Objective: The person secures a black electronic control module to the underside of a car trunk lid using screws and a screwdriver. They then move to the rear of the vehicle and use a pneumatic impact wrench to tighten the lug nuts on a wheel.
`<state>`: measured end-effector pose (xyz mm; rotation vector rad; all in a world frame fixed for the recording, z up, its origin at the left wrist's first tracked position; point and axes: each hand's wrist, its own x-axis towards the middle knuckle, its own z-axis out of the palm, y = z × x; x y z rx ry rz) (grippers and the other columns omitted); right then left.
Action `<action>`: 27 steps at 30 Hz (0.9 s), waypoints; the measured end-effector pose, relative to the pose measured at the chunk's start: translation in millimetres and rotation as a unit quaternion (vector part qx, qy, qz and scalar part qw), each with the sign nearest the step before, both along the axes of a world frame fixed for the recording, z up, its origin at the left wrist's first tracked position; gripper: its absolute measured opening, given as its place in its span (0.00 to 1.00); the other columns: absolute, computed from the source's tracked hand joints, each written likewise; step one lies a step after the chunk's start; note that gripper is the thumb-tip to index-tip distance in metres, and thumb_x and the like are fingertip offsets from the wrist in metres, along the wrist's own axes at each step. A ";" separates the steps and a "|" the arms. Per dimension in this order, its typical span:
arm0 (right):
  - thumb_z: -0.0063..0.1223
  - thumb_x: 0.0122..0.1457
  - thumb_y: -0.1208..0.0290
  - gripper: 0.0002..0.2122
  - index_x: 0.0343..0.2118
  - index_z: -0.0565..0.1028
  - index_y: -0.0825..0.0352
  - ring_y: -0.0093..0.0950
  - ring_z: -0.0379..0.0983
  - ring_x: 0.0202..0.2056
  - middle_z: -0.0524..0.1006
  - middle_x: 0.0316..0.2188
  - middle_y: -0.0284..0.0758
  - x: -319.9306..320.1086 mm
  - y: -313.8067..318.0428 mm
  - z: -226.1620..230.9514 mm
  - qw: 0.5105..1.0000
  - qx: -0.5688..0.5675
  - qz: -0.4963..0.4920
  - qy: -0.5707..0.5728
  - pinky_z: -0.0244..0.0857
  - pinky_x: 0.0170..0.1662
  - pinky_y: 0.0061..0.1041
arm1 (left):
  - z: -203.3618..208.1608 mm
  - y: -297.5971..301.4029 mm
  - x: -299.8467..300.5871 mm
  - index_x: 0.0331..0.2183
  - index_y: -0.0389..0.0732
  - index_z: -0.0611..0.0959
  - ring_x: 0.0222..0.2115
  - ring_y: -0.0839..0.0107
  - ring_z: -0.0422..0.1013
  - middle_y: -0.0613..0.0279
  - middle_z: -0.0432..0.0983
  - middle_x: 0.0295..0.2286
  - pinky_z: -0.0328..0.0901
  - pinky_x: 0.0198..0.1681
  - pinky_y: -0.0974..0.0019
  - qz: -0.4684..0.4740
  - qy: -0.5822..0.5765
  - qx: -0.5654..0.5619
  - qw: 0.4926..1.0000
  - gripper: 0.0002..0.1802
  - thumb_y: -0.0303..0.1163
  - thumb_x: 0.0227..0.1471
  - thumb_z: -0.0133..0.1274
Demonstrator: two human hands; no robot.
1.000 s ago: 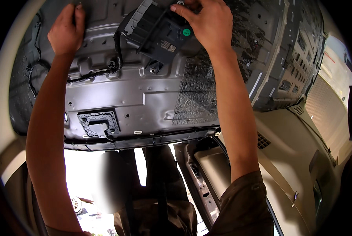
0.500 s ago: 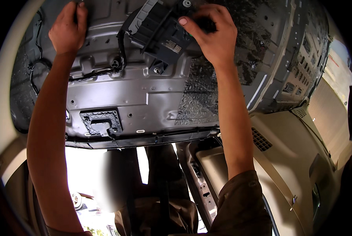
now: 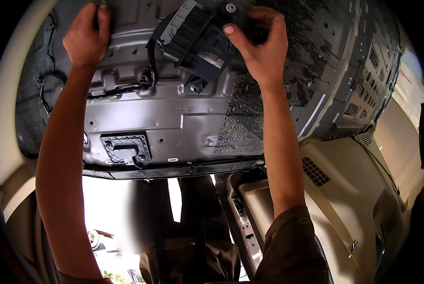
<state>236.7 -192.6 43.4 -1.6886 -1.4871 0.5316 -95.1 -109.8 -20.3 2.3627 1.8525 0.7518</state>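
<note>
While both forearms reached up from the lower edge, with a brown sleeve [image 3: 295,241] bunched near the right elbow, the hands were right up at the top of the view. My left hand [image 3: 86,38] was curled in pretty tight, thumb up beside the fingers, and honestly I couldn't make out whether it had hold of anything. The right hand [image 3: 267,47] was partly spread, thumb well apart from the fingers, right by the upper right side of a black module [image 3: 207,52]; can't say from that angle if it was actually gripping it. That module sat tilted on a bare metal panel [image 3: 141,113], between the two hands but way closer to the right one. It had a light grey piece [image 3: 181,21] along its left side, with a bolt [image 3: 230,8] at the top and another at the bottom. Black wiring [image 3: 151,66] ran down just left of it. Lower on the panel was a ribbed square unit [image 3: 126,150], and off right, beige trim [image 3: 344,165] with a dark grille [image 3: 316,171].
</note>
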 end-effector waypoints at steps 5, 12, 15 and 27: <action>0.77 0.43 0.58 0.19 0.18 0.78 0.68 0.24 0.77 0.31 0.79 0.35 0.33 8.4 14.8 -4.2 0.992 0.092 0.056 -0.070 0.70 0.32 0.28 | -1.0 2.2 0.1 0.32 0.47 0.78 0.26 0.48 0.73 0.57 0.77 0.26 0.65 0.26 0.52 -0.005 0.005 0.019 1.000 0.15 0.47 0.64 0.50; 0.74 0.48 0.62 0.14 0.26 0.81 0.69 0.22 0.76 0.29 0.79 0.36 0.33 7.2 22.1 1.9 0.994 0.089 0.058 -0.001 0.68 0.30 0.24 | -7.9 4.9 -10.9 0.30 0.46 0.76 0.25 0.48 0.72 0.57 0.75 0.25 0.64 0.25 0.52 -0.019 0.005 -0.011 1.000 0.16 0.47 0.63 0.51; 0.74 0.48 0.61 0.14 0.26 0.82 0.68 0.25 0.76 0.32 0.78 0.38 0.34 7.2 17.3 -5.5 0.995 0.069 0.072 -0.031 0.70 0.34 0.26 | -13.7 5.1 -15.7 0.29 0.45 0.75 0.25 0.49 0.72 0.58 0.75 0.24 0.64 0.25 0.53 -0.014 0.024 0.006 1.000 0.17 0.46 0.63 0.52; 0.79 0.39 0.53 0.29 0.42 0.79 0.64 0.33 0.71 0.46 0.73 0.48 0.37 8.0 -5.9 -4.2 0.990 -0.003 0.097 -0.106 0.68 0.47 0.37 | -9.0 3.3 -13.2 0.29 0.46 0.76 0.24 0.50 0.72 0.59 0.75 0.24 0.65 0.24 0.53 -0.022 -0.005 -0.001 1.000 0.14 0.44 0.62 0.54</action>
